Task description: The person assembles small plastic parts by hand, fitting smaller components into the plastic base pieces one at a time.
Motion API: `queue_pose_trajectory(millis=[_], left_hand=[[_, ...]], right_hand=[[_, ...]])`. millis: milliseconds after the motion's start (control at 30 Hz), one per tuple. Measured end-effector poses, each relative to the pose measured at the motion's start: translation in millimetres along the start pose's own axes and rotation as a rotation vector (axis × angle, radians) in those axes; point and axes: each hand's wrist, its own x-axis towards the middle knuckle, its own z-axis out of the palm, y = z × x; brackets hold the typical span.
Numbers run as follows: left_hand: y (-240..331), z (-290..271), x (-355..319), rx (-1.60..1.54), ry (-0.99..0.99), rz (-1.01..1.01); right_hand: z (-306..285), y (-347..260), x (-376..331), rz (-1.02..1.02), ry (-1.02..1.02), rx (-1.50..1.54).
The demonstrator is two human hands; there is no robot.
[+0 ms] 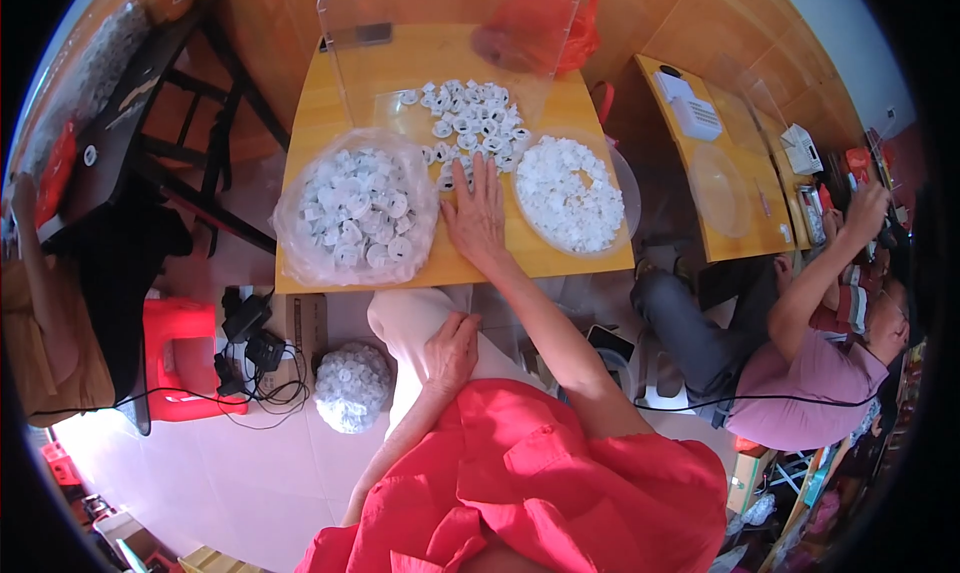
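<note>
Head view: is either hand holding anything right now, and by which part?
Nothing is held. The right hand lies flat, fingers spread, on the wooden table beside the loose white parts. The left hand rests empty on the person's lap.

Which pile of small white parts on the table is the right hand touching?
The loose middle pile, spread bare on the wood; the right hand lies flat at its near edge. The others sit in a plastic bag and a round tray.
</note>
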Motion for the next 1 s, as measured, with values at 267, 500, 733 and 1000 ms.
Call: queue_pose_trajectory(millis=[267,500,733,1000], left_hand=[[-1,1,-1,0.003,0.008,0.002],[-1,1,0,0.009,0.002,0.009],[-1,0,2,0.022,0.005,0.014],[2,3,-2,0.030,0.007,0.018]], right_hand=[[1,0,-1,-0.036,-0.002,0.017],[-3,-1,-1,-0.073,0.060,0.026],[-9,-3,-6,-0.078,0.109,0.040],[-3,10,-15,-0.059,0.060,0.079]])
